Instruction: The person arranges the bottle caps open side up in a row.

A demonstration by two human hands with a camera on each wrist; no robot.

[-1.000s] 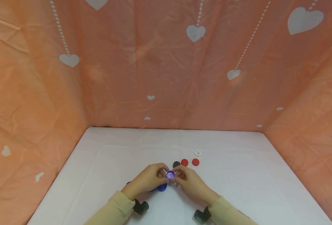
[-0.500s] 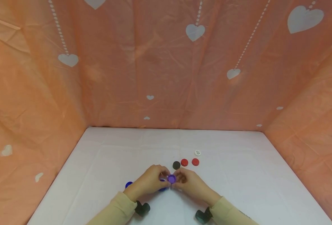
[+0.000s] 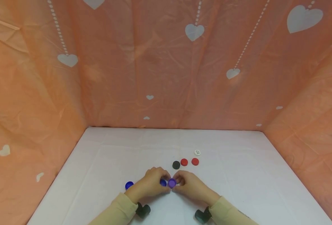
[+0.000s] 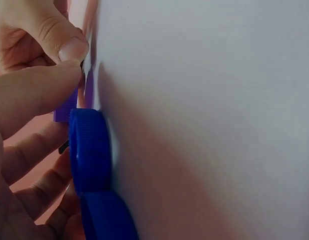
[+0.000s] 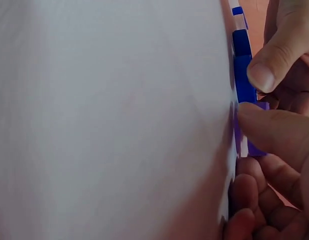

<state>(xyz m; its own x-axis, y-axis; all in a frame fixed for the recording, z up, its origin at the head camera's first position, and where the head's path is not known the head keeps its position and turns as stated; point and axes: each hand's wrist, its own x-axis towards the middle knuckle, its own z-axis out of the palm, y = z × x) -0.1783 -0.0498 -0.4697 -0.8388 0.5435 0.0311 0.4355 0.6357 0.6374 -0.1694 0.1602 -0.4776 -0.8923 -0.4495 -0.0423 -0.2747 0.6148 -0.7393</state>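
Between the fingertips of both hands is a purple cap (image 3: pixel 172 183), just above the table or on it; the gap is too small to judge. My left hand (image 3: pixel 152 182) pinches its left side with curled fingers, and my right hand (image 3: pixel 191 185) pinches its right side. A blue cap (image 3: pixel 163 182) lies beside the purple one, partly behind the left fingers. In the left wrist view two blue caps (image 4: pixel 90 150) stand close to the left fingers. The right wrist view shows the purple cap (image 5: pixel 258 129) at the right thumb, next to a blue cap (image 5: pixel 244 77).
Behind the hands lie a black disc (image 3: pixel 176 165), two red discs (image 3: pixel 184 162) (image 3: pixel 195 161) and a white button-like disc (image 3: pixel 197 152). Another blue cap (image 3: pixel 129 185) is left of the left wrist. Dark wrist devices (image 3: pixel 202 216) hang at both sleeves above the white table (image 3: pixel 104 162).
Both hands have moved down toward the front with the purple cap, which showed its hollow inside earlier and now shows a flatter face. More of the black disc and left blue cap is visible.
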